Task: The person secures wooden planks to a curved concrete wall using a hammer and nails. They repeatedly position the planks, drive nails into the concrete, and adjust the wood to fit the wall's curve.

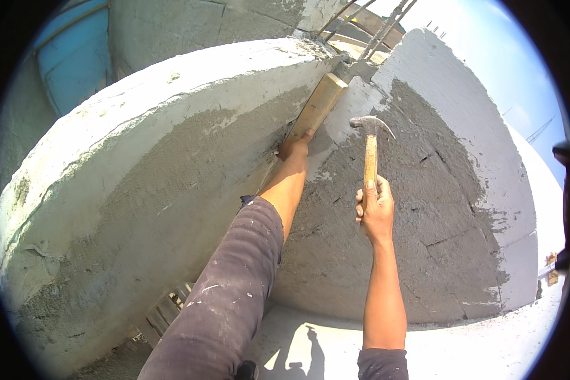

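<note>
My left hand (pixel 296 147) grips a wooden board (pixel 318 104) that stands upright in the corner between two walls. Its thumb shows along the board's edge; the other fingers are mostly hidden. In my right hand (pixel 377 209) is a claw hammer (pixel 370 152), held upright by its wooden handle. The hammer's head is apart from the board, to its right, in front of the right wall (pixel 411 190), which carries rough grey wet-looking mortar. On the left, a pale wall (pixel 234 76) with a mortar patch runs up to the corner.
Bare steel bars (pixel 386 28) stick up behind the corner. A slatted grey object (pixel 164 310) lies low at the left wall's foot. A blue panel (pixel 76 57) stands beyond that wall. My shadow falls on the pale floor (pixel 342 348).
</note>
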The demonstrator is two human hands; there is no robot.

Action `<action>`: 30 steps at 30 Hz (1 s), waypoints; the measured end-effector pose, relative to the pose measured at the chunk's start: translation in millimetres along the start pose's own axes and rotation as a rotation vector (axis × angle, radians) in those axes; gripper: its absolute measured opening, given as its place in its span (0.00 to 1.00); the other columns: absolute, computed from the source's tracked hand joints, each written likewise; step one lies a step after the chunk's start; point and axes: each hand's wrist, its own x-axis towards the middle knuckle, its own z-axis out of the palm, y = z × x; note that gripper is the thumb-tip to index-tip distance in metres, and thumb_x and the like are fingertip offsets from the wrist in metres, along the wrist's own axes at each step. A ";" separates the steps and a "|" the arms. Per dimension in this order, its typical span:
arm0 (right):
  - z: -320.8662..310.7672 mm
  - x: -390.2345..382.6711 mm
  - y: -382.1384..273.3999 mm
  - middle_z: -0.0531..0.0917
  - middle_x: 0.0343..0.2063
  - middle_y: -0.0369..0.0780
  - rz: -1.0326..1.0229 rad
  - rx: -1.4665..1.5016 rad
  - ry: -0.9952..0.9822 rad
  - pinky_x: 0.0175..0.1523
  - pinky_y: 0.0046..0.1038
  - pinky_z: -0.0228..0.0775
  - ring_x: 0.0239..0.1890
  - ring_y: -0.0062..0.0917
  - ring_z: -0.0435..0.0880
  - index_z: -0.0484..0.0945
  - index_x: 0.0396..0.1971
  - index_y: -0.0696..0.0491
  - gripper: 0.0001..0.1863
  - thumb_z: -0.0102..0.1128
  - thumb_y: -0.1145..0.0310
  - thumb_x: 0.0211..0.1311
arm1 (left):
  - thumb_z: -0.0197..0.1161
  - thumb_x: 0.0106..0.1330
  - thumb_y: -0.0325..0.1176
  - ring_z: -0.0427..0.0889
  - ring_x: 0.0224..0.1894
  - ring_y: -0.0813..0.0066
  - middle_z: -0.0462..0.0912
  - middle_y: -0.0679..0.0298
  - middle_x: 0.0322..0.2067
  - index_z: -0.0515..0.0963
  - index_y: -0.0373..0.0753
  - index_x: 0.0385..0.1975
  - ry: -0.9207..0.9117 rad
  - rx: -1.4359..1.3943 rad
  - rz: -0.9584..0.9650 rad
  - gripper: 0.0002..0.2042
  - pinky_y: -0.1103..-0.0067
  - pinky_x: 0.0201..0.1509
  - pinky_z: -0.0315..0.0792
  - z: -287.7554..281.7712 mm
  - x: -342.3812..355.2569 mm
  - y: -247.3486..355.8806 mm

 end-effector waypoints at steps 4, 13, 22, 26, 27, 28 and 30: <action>63.7 36.2 -38.1 0.77 0.26 0.31 -0.101 -0.094 0.160 0.20 0.19 0.67 0.18 0.10 0.71 0.68 0.69 0.52 0.25 0.50 0.52 0.85 | 0.88 0.51 0.51 0.83 0.58 0.54 0.84 0.48 0.58 0.77 0.24 0.58 0.015 -0.215 0.050 0.43 0.66 0.62 0.77 3.5 -2.9 -4.1; 74.0 67.3 -75.8 0.83 0.27 0.38 -0.120 -0.389 0.267 0.34 0.32 0.77 0.27 0.23 0.85 0.73 0.69 0.51 0.24 0.50 0.53 0.83 | 0.87 0.54 0.47 0.80 0.62 0.54 0.81 0.44 0.62 0.76 0.24 0.60 0.040 -0.220 -0.027 0.41 0.66 0.65 0.75 -1.1 -21.0 1.0; 54.4 20.5 -70.7 0.90 0.34 0.47 -0.474 -0.716 0.159 0.40 0.37 0.83 0.35 0.38 0.93 0.75 0.62 0.55 0.22 0.60 0.57 0.79 | 0.87 0.53 0.46 0.81 0.62 0.54 0.81 0.44 0.61 0.78 0.24 0.59 0.114 -0.213 0.020 0.40 0.65 0.65 0.75 8.5 -7.5 -13.0; 48.7 22.6 -52.3 0.89 0.36 0.49 -0.758 -0.888 0.017 0.37 0.43 0.84 0.35 0.48 0.91 0.73 0.56 0.53 0.18 0.66 0.63 0.73 | 0.89 0.50 0.47 0.82 0.60 0.52 0.81 0.41 0.61 0.76 0.22 0.59 0.082 -0.298 -0.012 0.43 0.64 0.65 0.76 14.2 -0.1 -17.9; 47.1 30.5 -49.6 0.89 0.37 0.49 -0.762 -0.960 -0.022 0.37 0.44 0.83 0.34 0.48 0.91 0.73 0.56 0.52 0.18 0.65 0.64 0.73 | 0.89 0.50 0.47 0.83 0.60 0.52 0.81 0.41 0.60 0.76 0.21 0.59 0.116 -0.239 0.003 0.43 0.63 0.64 0.76 14.9 -0.1 -17.4; 45.1 36.8 -49.1 0.89 0.37 0.49 -0.768 -1.027 -0.046 0.38 0.45 0.82 0.34 0.49 0.90 0.73 0.56 0.52 0.17 0.64 0.64 0.74 | 0.89 0.50 0.47 0.83 0.59 0.52 0.81 0.40 0.60 0.76 0.21 0.59 0.161 -0.163 -0.013 0.43 0.63 0.63 0.76 15.2 -0.9 -16.1; 44.9 42.0 -54.2 0.89 0.38 0.48 -0.540 -1.215 -0.074 0.37 0.47 0.83 0.34 0.49 0.89 0.73 0.56 0.51 0.18 0.65 0.63 0.71 | 0.89 0.50 0.47 0.84 0.57 0.50 0.81 0.40 0.59 0.76 0.21 0.58 0.231 -0.082 -0.028 0.43 0.62 0.62 0.77 13.2 -4.3 -12.8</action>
